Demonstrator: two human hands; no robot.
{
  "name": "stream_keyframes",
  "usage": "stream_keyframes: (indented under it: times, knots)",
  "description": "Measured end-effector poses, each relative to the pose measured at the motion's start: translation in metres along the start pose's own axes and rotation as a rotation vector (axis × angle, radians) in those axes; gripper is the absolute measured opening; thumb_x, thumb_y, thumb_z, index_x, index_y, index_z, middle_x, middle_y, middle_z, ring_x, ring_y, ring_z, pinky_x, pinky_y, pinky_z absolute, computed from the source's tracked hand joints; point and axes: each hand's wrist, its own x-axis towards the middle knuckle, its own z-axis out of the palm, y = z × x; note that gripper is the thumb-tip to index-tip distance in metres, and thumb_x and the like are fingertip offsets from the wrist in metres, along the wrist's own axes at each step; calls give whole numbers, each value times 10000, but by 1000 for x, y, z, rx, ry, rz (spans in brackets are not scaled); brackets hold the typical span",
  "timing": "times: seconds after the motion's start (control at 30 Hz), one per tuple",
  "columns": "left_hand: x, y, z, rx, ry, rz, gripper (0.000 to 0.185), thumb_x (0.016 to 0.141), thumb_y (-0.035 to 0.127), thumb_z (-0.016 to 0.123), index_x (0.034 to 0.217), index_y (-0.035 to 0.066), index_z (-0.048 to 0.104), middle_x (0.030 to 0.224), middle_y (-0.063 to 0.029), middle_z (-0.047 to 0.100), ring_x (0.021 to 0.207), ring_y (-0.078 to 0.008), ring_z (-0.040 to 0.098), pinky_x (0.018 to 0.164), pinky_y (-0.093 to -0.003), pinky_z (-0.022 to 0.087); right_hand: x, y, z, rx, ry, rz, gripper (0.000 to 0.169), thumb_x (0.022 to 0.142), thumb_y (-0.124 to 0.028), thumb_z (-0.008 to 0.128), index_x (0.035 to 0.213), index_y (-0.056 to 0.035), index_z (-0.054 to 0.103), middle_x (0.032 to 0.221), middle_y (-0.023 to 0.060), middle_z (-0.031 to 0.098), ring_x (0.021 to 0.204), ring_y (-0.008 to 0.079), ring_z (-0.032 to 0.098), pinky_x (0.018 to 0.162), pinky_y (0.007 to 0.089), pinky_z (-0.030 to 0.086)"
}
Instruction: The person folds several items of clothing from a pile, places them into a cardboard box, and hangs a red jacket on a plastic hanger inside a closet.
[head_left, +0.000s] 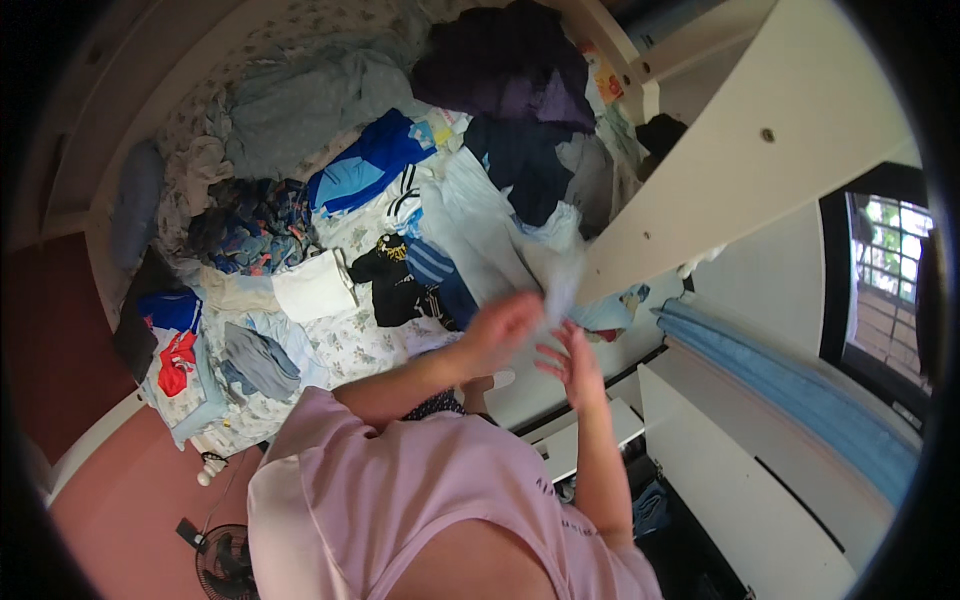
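Observation:
My left hand (510, 326) is curled and blurred, beside a pale cloth (562, 281) that is also blurred; its grip cannot be made out. Close by on the right, my right hand (574, 364) has its fingers spread just below that cloth, with nothing seen in it. Beyond them a long light-grey garment (476, 217) lies across the bed. Around it are a black printed garment (394, 289), a blue garment (371, 165), a folded white cloth (315, 285) and a dark navy garment (525, 165).
A white panel (712, 135) slants across the right of the bed. A patterned cloth (255, 225) and a dark purple cloth (510, 67) lie farther off. An open white cabinet door (735, 465) stands lower right, a black fan (225, 559) lower left.

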Motion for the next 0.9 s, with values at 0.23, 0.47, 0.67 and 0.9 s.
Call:
stream_keyframes:
  times: [0.23,0.47,0.67,0.9]
  knots:
    - [-72,34,26,85,-834,83,188,902,188,604,1001,43,672,967,-146,651,865,-314,642,776,-386,515,45,-34,53,5,-172,102,529,903,-157,591,1381,12,439,1279,125,580,1125,220,590,963,352,472]
    - [-58,11,-51,328,-190,-371,190,917,170,615,947,0,695,903,-128,690,853,-219,674,736,-322,516,-75,-105,42,230,-469,-148,437,847,19,591,1282,31,563,1211,104,643,1097,190,621,963,312,473]
    - [-32,48,7,-690,-128,-217,556,972,228,577,1444,32,358,1364,-97,515,1253,-224,493,1029,-358,425,-156,-106,31,-524,-309,-571,216,871,29,593,1066,3,681,1070,60,663,977,163,604,867,275,463]
    - [-5,134,96,411,-5,630,470,878,182,646,1290,-8,523,1448,-224,387,1352,-318,382,1094,-426,338,-225,-47,-54,-514,-19,-1007,82,842,5,583,916,21,615,844,90,581,799,190,555,713,319,449]
